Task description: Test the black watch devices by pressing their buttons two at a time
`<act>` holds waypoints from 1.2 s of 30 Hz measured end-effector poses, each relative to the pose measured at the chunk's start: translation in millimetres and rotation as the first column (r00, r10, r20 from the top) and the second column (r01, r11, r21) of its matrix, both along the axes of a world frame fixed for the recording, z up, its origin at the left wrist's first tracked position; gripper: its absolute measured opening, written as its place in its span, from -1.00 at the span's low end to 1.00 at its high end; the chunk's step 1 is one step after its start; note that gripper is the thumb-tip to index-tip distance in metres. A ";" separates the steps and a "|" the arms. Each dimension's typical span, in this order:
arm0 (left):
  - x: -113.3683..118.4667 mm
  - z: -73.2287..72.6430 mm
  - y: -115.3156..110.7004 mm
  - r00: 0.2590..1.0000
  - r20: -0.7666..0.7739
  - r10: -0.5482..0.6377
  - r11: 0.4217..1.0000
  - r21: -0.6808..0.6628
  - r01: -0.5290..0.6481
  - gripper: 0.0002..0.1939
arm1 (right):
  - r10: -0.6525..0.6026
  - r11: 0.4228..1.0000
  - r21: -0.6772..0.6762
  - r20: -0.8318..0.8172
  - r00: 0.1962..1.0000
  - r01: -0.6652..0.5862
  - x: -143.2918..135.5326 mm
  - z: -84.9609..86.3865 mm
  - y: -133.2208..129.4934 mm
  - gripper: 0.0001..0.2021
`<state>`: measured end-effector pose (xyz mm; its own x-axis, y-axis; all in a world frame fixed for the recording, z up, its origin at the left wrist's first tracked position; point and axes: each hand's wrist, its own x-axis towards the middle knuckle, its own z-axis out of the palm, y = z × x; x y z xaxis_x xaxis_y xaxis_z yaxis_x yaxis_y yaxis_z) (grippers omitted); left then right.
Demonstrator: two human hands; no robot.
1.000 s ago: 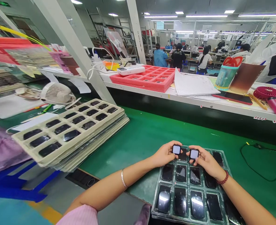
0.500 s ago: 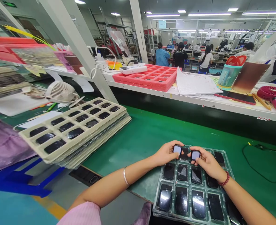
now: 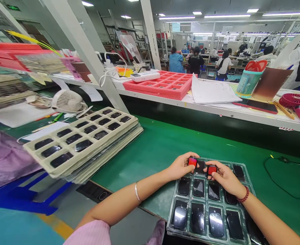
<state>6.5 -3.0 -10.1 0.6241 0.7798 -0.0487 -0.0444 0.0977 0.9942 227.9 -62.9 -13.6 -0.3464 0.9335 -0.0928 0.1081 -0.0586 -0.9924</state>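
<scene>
My left hand (image 3: 181, 166) is closed on a smartwatch body (image 3: 193, 162) with a lit red screen, held between thumb and fingers. In my right hand (image 3: 225, 175) is a second smartwatch body (image 3: 212, 169), its screen also glowing red, the thumb at its lower edge. Neither has a strap that I can see. Both hands are over the far rows of a clear plastic tray (image 3: 172, 204), whose pockets hold several dark-screened watch bodies, such as the watch body (image 3: 215, 223) in the near row. My right hand and wrist hide part of the tray.
A stack of cream trays (image 3: 93, 160) with dark watch bodies stands left on the green table (image 3: 150, 149). Behind runs a white shelf (image 3: 216, 110) with a red foam tray (image 3: 160, 90), papers and a phone. A black cable (image 3: 279, 190) lies at right. Co-workers sit in the distance.
Both watch screens have turned from pale white to red. My hands keep nearly the same place and grip.
</scene>
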 end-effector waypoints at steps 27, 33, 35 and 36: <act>-0.3 1.6 -0.2 1.000 -0.005 0.000 1.000 -0.012 0.000 -0.60 | 0.036 0.999 0.021 -0.020 0.999 -0.035 2.7 -2.9 1.2 -0.65; -0.8 -0.5 0.1 1.000 0.013 -0.025 1.000 0.009 0.025 -0.64 | 0.014 1.000 0.001 -0.056 0.998 -0.014 1.1 0.9 0.6 -0.66; -0.6 -1.0 -0.2 0.999 0.010 -0.035 0.999 0.007 0.035 -0.64 | -0.001 1.000 -0.008 -0.063 0.998 0.000 0.3 2.2 0.1 -0.66; -0.5 -0.8 -0.4 0.999 0.005 -0.037 0.999 0.005 0.037 -0.64 | -0.005 1.000 -0.013 -0.065 0.998 0.004 0.1 2.6 -0.1 -0.66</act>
<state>6.0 -3.4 -10.9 0.6525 0.7567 -0.0418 -0.0462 0.0948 0.9944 228.0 -63.1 -11.0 -0.3481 0.9339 -0.0819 0.0431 -0.0713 -0.9965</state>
